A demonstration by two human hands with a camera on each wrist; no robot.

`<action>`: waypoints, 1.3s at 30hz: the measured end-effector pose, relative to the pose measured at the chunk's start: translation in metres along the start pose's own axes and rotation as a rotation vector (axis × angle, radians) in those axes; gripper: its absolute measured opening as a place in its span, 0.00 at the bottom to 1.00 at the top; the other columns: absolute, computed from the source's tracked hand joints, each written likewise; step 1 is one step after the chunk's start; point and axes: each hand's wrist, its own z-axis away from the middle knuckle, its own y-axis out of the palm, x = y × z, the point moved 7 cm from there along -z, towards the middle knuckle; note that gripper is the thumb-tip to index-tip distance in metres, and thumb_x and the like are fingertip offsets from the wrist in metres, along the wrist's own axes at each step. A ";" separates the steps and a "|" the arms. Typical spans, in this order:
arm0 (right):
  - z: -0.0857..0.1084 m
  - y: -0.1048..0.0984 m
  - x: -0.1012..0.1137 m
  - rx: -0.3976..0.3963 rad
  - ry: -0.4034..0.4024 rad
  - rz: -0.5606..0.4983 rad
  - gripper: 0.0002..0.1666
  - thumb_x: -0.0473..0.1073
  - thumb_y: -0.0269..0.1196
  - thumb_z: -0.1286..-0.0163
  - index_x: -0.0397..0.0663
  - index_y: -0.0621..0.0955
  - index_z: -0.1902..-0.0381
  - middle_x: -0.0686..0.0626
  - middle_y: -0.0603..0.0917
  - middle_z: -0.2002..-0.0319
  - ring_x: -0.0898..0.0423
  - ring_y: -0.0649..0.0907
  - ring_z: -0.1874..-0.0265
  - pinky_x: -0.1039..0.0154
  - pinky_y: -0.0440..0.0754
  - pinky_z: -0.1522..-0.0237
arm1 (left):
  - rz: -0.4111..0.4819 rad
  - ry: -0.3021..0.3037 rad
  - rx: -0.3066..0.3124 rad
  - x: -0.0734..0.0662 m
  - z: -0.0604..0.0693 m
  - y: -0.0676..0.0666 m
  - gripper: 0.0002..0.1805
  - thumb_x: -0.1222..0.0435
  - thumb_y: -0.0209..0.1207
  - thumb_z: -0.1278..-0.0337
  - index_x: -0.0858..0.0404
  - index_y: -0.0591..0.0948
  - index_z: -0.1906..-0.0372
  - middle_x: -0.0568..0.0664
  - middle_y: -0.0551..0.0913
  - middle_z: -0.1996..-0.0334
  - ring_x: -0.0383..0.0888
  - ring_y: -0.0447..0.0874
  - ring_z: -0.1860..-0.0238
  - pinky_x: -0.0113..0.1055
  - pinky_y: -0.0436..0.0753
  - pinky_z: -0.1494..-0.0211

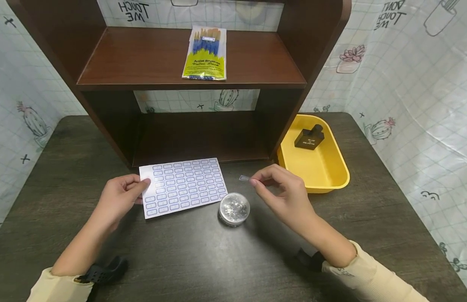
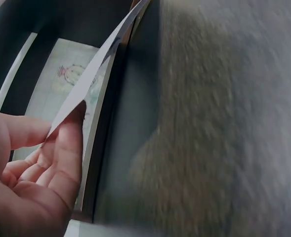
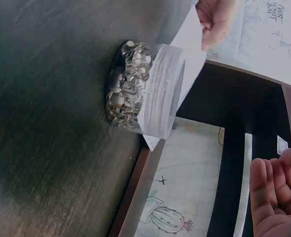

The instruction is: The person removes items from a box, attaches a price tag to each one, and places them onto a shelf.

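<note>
A white sheet of blue-bordered label stickers (image 1: 185, 184) is pinched at its left edge by my left hand (image 1: 121, 195), thumb on top. The left wrist view shows the sheet (image 2: 88, 79) nearly edge-on between thumb and fingers (image 2: 68, 158). My right hand (image 1: 282, 193) pinches one small label sticker (image 1: 244, 178) between thumb and fingertips; the same sticker (image 3: 282, 145) shows at the right of the right wrist view. Between the hands stands a clear round jar (image 1: 234, 209), its lid upward, beside the sheet's lower right corner. Small silvery pieces (image 3: 130, 89) fill its lower part.
A dark wooden shelf unit (image 1: 191, 86) stands behind the hands. On its upper board lies a pack of artist brushes (image 1: 204, 54) bearing a small label. Right of the unit, a yellow tray (image 1: 320, 167) holds a black bottle (image 1: 309, 137).
</note>
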 end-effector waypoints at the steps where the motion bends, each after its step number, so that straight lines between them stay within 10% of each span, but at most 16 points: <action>1: 0.001 0.000 0.000 0.000 0.005 -0.016 0.12 0.22 0.71 0.40 0.40 0.86 0.63 0.48 0.89 0.66 0.64 0.84 0.65 0.74 0.86 0.58 | -0.016 -0.007 0.009 0.002 0.001 -0.001 0.19 0.61 0.56 0.22 0.76 0.81 0.46 0.46 0.89 0.71 0.34 0.84 0.67 0.29 0.88 0.61; 17: 0.008 -0.008 -0.011 0.062 0.126 -0.054 0.10 0.24 0.70 0.37 0.42 0.85 0.64 0.47 0.88 0.67 0.64 0.84 0.65 0.73 0.87 0.59 | -0.307 -0.068 0.077 0.028 0.010 -0.016 0.15 0.62 0.61 0.27 0.75 0.82 0.57 0.49 0.82 0.78 0.42 0.83 0.73 0.32 0.84 0.71; 25: 0.014 -0.008 -0.015 0.086 0.167 -0.050 0.08 0.27 0.69 0.34 0.44 0.85 0.64 0.44 0.89 0.66 0.64 0.84 0.66 0.72 0.87 0.58 | -0.605 -0.028 0.053 0.022 0.012 -0.015 0.14 0.61 0.66 0.34 0.67 0.77 0.68 0.52 0.75 0.78 0.45 0.73 0.77 0.36 0.69 0.75; 39: 0.021 -0.009 -0.015 0.165 0.234 -0.008 0.03 0.32 0.70 0.31 0.44 0.87 0.62 0.50 0.89 0.65 0.65 0.85 0.63 0.71 0.87 0.56 | -0.737 -0.022 -0.013 -0.002 0.019 -0.009 0.21 0.56 0.67 0.37 0.71 0.76 0.60 0.53 0.75 0.78 0.48 0.71 0.78 0.37 0.65 0.77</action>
